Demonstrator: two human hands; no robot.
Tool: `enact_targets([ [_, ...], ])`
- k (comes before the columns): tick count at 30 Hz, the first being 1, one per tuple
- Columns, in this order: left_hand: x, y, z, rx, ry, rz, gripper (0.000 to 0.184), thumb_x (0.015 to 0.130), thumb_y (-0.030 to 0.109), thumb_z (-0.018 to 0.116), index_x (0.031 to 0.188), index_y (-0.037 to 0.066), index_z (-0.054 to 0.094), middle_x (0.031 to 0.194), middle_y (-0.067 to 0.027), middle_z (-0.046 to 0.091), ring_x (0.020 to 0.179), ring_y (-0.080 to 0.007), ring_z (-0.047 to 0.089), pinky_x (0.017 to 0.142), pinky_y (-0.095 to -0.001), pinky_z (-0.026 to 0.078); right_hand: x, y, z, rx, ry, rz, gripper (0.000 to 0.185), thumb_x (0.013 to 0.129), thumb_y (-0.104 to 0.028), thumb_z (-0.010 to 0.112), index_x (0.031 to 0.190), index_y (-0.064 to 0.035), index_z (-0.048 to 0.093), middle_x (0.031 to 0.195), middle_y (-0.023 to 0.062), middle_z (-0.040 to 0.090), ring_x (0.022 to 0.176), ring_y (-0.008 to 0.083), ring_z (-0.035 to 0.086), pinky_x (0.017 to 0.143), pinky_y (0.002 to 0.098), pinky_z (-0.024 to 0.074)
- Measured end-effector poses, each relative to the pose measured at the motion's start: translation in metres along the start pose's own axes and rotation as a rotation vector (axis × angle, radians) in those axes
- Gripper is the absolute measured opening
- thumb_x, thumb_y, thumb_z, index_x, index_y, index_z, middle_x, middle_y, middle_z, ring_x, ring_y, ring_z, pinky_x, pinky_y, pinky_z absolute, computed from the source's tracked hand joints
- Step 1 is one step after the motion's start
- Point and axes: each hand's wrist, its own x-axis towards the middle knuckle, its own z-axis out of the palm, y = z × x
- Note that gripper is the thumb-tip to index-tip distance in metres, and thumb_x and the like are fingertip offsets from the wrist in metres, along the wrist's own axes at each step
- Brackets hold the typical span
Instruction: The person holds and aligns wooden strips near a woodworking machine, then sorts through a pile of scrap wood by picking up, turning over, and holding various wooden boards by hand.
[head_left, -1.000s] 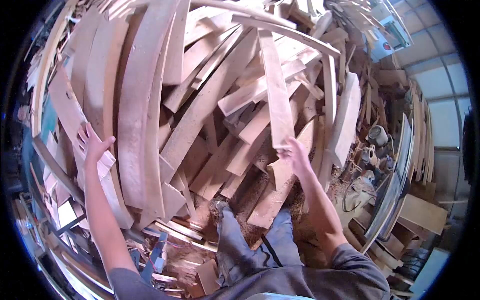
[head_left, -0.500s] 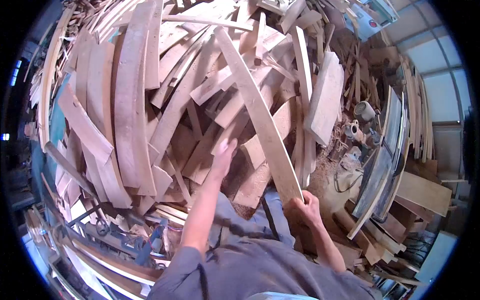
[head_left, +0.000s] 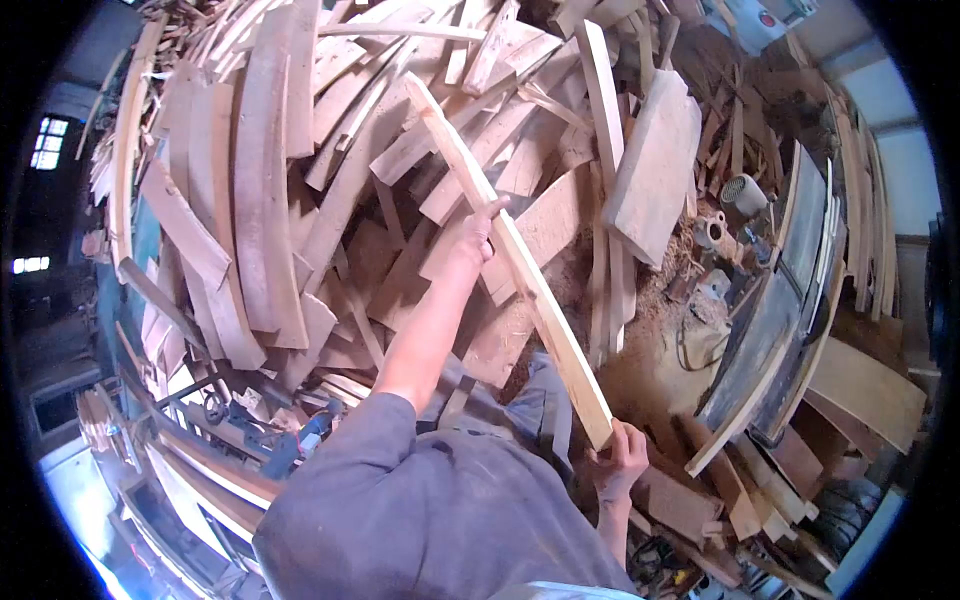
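A long, narrow wooden board (head_left: 540,310) slants across the middle of the view, its narrow edge turned up toward me. My right hand (head_left: 620,458) grips its near end, close to my body. Farther up the board, my left hand (head_left: 484,232) is closed around it, with a finger lying across the upper edge. The far end of the board reaches over a heap of loose planks (head_left: 390,230). Below the board lies a wide plank (head_left: 545,220) on the heap.
Long curved boards (head_left: 262,180) lean at the left. A thick plank (head_left: 655,165) rests right of the held board. Sawdust (head_left: 660,350) covers the floor near a metal machine part (head_left: 715,235). Dark panels (head_left: 770,310) stand at the right, and a workbench with tools (head_left: 290,440) is at the lower left.
My left hand has moved up and right from beside the board and taken hold of it. The board has rolled from its broad face onto its edge, with my right hand still at its end.
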Motion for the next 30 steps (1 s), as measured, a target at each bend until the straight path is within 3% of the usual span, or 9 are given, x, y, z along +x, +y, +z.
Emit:
enact_targets([
  [5, -0.067, -0.025, 0.050, -0.155, 0.079, 0.072, 0.036, 0.082, 0.020, 0.072, 0.108, 0.000, 0.059, 0.094, -0.0130, 0.065, 0.083, -0.0286, 0.067, 0.082, -0.0414, 0.057, 0.010, 0.090, -0.027, 0.012, 0.115, -0.101, 0.057, 0.063, -0.012, 0.084, 0.117, -0.0083, 0.065, 0.107, 0.0122, 0.064, 0.102, 0.0352, 0.059, 0.089, 0.0450, 0.0475],
  [7, -0.078, -0.055, 0.055, -0.353, 0.016, 0.048, 0.038, 0.080, 0.015, 0.071, 0.113, -0.001, 0.057, 0.097, -0.0134, 0.065, 0.091, -0.0286, 0.066, 0.087, -0.0416, 0.057, 0.027, 0.139, -0.059, -0.039, 0.089, -0.155, 0.056, 0.076, -0.028, 0.083, 0.124, -0.0087, 0.062, 0.114, 0.0146, 0.064, 0.108, 0.0354, 0.057, 0.094, 0.0464, 0.0461],
  [12, -0.128, -0.125, 0.075, -0.618, -0.092, 0.129, 0.050, 0.075, 0.008, 0.073, 0.120, 0.001, 0.055, 0.110, -0.0091, 0.064, 0.107, -0.0277, 0.061, 0.102, -0.0429, 0.049, 0.107, 0.213, -0.126, 0.463, -0.077, -0.082, 0.065, 0.087, -0.025, 0.076, 0.143, -0.0064, 0.049, 0.154, 0.0140, 0.034, 0.139, 0.0337, 0.043, 0.116, 0.0422, 0.0379],
  [15, -0.164, -0.154, 0.080, -0.719, -0.073, 0.087, 0.054, 0.073, 0.006, 0.073, 0.123, 0.003, 0.054, 0.116, -0.0099, 0.063, 0.112, -0.0293, 0.060, 0.109, -0.0434, 0.044, 0.151, 0.255, -0.158, 0.463, -0.163, 0.004, 0.059, 0.091, -0.023, 0.071, 0.142, -0.0026, 0.049, 0.146, 0.0147, 0.042, 0.128, 0.0296, 0.052, 0.109, 0.0424, 0.0439],
  [18, -0.190, -0.184, 0.066, -0.863, -0.112, 0.079, 0.053, 0.074, 0.010, 0.072, 0.123, 0.002, 0.054, 0.120, -0.0121, 0.063, 0.117, -0.0309, 0.059, 0.111, -0.0452, 0.042, 0.196, 0.248, -0.167, 0.642, -0.122, 0.378, 0.053, 0.090, -0.013, 0.068, 0.138, 0.0007, 0.050, 0.133, 0.0148, 0.052, 0.116, 0.0243, 0.059, 0.099, 0.0374, 0.0503],
  [21, -0.190, -0.216, 0.046, -0.997, -0.078, 0.179, 0.057, 0.079, 0.017, 0.068, 0.129, -0.002, 0.051, 0.126, -0.0170, 0.062, 0.118, -0.0321, 0.059, 0.108, -0.0428, 0.046, 0.224, 0.195, -0.178, 0.912, -0.431, 0.433, 0.053, 0.089, -0.017, 0.069, 0.134, 0.0027, 0.051, 0.120, 0.0137, 0.060, 0.108, 0.0222, 0.060, 0.091, 0.0359, 0.0522],
  [25, -0.207, -0.230, 0.013, -1.246, 0.216, 0.190, 0.041, 0.082, 0.020, 0.063, 0.119, 0.002, 0.059, 0.114, -0.0140, 0.065, 0.108, -0.0304, 0.065, 0.102, -0.0441, 0.051, 0.230, 0.118, -0.159, 0.652, -0.481, 0.085, 0.051, 0.085, -0.017, 0.071, 0.130, 0.0018, 0.055, 0.117, 0.0144, 0.061, 0.105, 0.0254, 0.061, 0.086, 0.0382, 0.0544],
  [26, -0.201, -0.243, 0.004, -1.277, 0.283, 0.264, 0.043, 0.088, 0.032, 0.063, 0.120, 0.003, 0.063, 0.118, -0.0151, 0.063, 0.111, -0.0325, 0.060, 0.104, -0.0474, 0.047, 0.221, 0.085, -0.153, 0.580, -0.535, 0.008, 0.047, 0.084, -0.017, 0.070, 0.126, 0.0015, 0.058, 0.116, 0.0144, 0.061, 0.105, 0.0268, 0.060, 0.086, 0.0392, 0.0554],
  [30, -0.229, -0.256, -0.029, -1.447, 0.402, 0.226, 0.049, 0.093, 0.047, 0.061, 0.127, 0.012, 0.061, 0.126, -0.0146, 0.061, 0.117, -0.0331, 0.058, 0.102, -0.0507, 0.046, 0.169, -0.008, -0.113, 0.209, -0.655, -0.538, 0.041, 0.083, -0.018, 0.067, 0.119, 0.0004, 0.060, 0.116, 0.0159, 0.061, 0.101, 0.0247, 0.061, 0.081, 0.0377, 0.0566],
])
